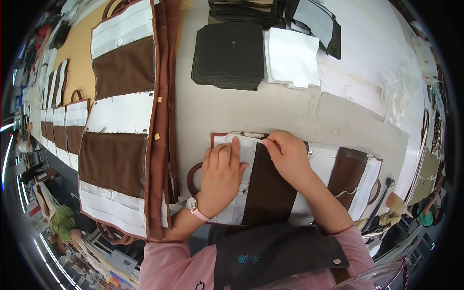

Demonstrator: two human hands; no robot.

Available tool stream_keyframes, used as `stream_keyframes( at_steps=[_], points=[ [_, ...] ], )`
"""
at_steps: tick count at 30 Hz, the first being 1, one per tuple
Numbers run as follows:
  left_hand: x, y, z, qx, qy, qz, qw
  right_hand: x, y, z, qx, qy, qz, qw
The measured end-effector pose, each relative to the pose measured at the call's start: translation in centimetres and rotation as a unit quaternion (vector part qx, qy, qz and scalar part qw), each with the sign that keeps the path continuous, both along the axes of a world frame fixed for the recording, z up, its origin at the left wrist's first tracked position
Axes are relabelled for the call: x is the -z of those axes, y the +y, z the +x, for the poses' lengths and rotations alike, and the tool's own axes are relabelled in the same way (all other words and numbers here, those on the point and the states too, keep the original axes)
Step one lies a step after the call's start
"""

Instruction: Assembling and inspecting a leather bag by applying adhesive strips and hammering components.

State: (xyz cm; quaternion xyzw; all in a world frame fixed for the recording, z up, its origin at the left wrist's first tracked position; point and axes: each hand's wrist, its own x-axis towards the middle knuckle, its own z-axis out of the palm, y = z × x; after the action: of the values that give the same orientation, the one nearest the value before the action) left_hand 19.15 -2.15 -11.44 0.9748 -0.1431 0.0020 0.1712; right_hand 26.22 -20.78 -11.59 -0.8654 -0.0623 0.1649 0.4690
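Observation:
Flat on the table in front of me lies a bag panel [268, 188] with brown and white sections, a reddish-brown edge and a curved brown handle at each end. My left hand [220, 169] rests on its white left end, fingers laid flat and the index finger stretched to a whitish strip [246, 136] along the far edge. The fingertips of my right hand [286, 152] pinch the strip near where the brown section begins. A loose pale cord [348, 192] trails over the panel's right part. What lies under my left palm is hidden.
Left of me is a pile of similar bag panels [121, 70], handles outward. Farther off stand a stack of black pieces [229, 50], white sheets [292, 55] and a grey-and-black piece [316, 24]. A black tool [383, 205] lies at right. People work at both sides.

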Motion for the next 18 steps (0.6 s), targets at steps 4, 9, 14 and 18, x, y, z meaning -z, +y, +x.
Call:
stream_keyframes(
  at_steps=[4, 9, 14, 18],
  points=[
    [0.0, 0.1, -0.1, 0.005, 0.001, 0.007, 1.0, 0.2, 0.3, 0.1, -0.004, -0.037, -0.042, 0.998],
    [-0.4, 0.1, 0.1, 0.024, -0.005, 0.028, 0.999, 0.5, 0.2, 0.1, -0.003, -0.053, -0.046, 0.998],
    [-0.5, 0.0, -0.1, 0.024, -0.004, 0.039, 0.999, 0.8, 0.4, 0.1, -0.013, -0.07, -0.065, 0.995],
    [-1.2, -0.3, -0.1, 0.032, 0.007, 0.054, 0.998, 0.7, 0.3, 0.1, -0.021, -0.061, -0.072, 0.995]
  ],
)
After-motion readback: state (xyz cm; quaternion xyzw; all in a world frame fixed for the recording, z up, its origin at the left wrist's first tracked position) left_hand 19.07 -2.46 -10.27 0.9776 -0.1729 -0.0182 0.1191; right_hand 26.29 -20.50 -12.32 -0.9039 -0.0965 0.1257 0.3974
